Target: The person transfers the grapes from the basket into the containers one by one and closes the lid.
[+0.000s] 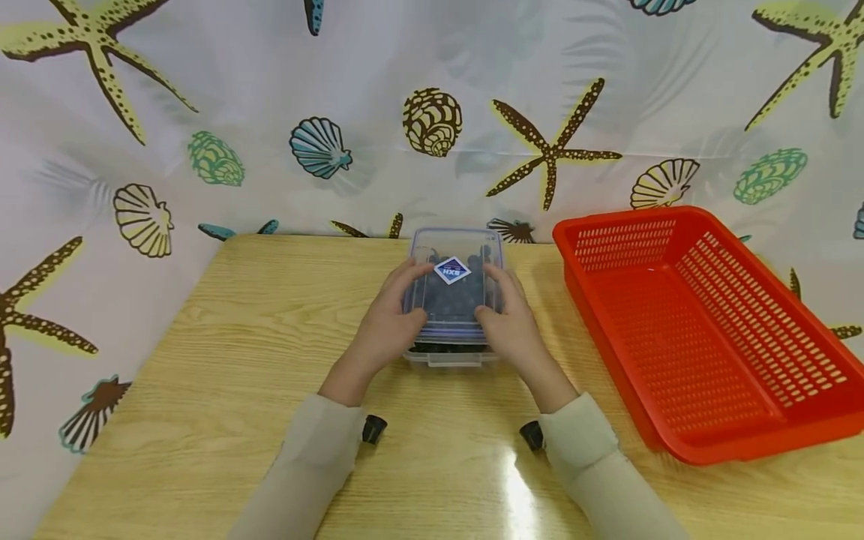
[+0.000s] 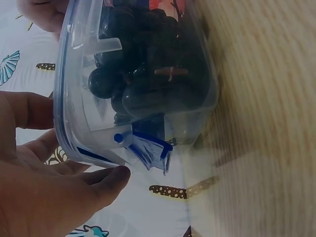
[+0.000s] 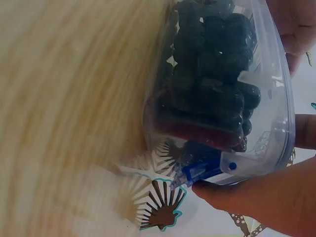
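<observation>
A clear plastic food storage box [image 1: 455, 283] with a blue-edged lid and a diamond sticker stands on the table, dark grapes [image 2: 148, 74] showing through its walls. My left hand [image 1: 391, 311] grips its left side at the lid, thumb and index finger on top. The right hand [image 1: 509, 311] mirrors it on the right side. In the left wrist view, a blue side latch [image 2: 148, 150] stands out from the box beside a fingertip. The right wrist view shows another latch [image 3: 202, 170] swung outward, with a fingertip against it.
A red perforated plastic basket [image 1: 702, 337] sits to the right on the wood-grain table [image 1: 270, 337]. Behind hangs a white cloth [image 1: 378, 60] printed with shells and starfish. A small black piece [image 1: 374, 429] shows beside the left cuff, another [image 1: 532, 435] beside the right.
</observation>
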`<act>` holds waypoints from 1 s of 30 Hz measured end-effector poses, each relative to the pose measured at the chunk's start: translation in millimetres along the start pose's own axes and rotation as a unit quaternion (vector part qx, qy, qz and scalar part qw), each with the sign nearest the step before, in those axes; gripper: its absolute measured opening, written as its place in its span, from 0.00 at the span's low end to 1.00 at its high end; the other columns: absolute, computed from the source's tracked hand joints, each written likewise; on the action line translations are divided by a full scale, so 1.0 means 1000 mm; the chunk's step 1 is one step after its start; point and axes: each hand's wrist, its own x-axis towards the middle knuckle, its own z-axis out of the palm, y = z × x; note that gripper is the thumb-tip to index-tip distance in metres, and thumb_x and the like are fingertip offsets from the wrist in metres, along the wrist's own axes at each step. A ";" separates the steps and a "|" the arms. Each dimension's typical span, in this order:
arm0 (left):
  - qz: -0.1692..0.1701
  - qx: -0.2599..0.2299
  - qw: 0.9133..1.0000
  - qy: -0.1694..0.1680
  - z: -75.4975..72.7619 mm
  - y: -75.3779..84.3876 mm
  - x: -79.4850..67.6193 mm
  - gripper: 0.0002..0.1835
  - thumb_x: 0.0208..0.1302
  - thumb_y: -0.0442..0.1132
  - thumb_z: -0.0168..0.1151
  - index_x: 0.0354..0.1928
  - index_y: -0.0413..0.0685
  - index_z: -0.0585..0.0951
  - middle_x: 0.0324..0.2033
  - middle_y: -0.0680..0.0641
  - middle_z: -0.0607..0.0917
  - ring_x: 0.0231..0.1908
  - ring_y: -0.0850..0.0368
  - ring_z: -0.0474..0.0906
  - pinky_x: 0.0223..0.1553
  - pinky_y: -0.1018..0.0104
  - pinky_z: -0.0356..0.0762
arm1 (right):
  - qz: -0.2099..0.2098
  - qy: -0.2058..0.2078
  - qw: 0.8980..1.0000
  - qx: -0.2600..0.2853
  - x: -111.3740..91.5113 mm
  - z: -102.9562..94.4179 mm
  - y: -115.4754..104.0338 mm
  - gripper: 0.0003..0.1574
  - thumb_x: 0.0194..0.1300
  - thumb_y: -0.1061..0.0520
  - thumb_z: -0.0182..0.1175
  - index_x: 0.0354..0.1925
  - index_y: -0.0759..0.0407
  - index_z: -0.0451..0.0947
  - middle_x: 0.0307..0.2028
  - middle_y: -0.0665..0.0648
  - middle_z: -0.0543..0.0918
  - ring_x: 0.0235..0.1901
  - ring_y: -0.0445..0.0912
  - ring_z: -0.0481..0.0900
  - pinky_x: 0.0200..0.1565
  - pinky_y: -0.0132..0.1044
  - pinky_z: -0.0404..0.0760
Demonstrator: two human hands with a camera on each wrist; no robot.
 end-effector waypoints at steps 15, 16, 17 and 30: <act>-0.021 0.018 0.999 0.018 -0.005 0.001 0.001 0.37 0.62 0.24 0.48 0.75 0.49 0.66 0.79 0.41 0.49 0.76 0.42 0.48 0.65 0.43 0.63 | 0.012 -0.022 1.000 -0.015 -0.006 0.003 -0.010 0.42 0.65 0.64 0.56 0.76 0.51 0.62 0.80 0.62 0.37 0.77 0.60 0.39 0.69 0.67 0.48; -0.023 0.013 0.999 0.024 -0.007 0.000 0.001 0.37 0.62 0.24 0.48 0.75 0.49 0.66 0.79 0.42 0.50 0.76 0.42 0.48 0.65 0.44 0.62 | 0.008 -0.025 1.000 -0.018 -0.007 0.003 -0.013 0.42 0.65 0.63 0.57 0.76 0.50 0.63 0.80 0.61 0.36 0.77 0.61 0.39 0.69 0.67 0.48; -0.025 0.007 0.999 0.029 -0.008 -0.001 0.002 0.37 0.62 0.24 0.48 0.75 0.49 0.66 0.78 0.42 0.51 0.76 0.42 0.48 0.66 0.44 0.61 | 0.004 -0.027 0.999 -0.019 -0.009 0.004 -0.016 0.42 0.65 0.63 0.58 0.76 0.49 0.64 0.80 0.60 0.35 0.77 0.62 0.40 0.68 0.68 0.49; -0.041 -0.057 0.997 0.035 -0.017 -0.017 0.004 0.34 0.63 0.23 0.46 0.74 0.43 0.67 0.78 0.40 0.54 0.77 0.46 0.45 0.73 0.49 0.48 | -0.018 -0.048 0.998 -0.048 -0.011 0.010 -0.022 0.43 0.68 0.56 0.59 0.78 0.45 0.60 0.80 0.61 0.34 0.76 0.64 0.41 0.66 0.70 0.54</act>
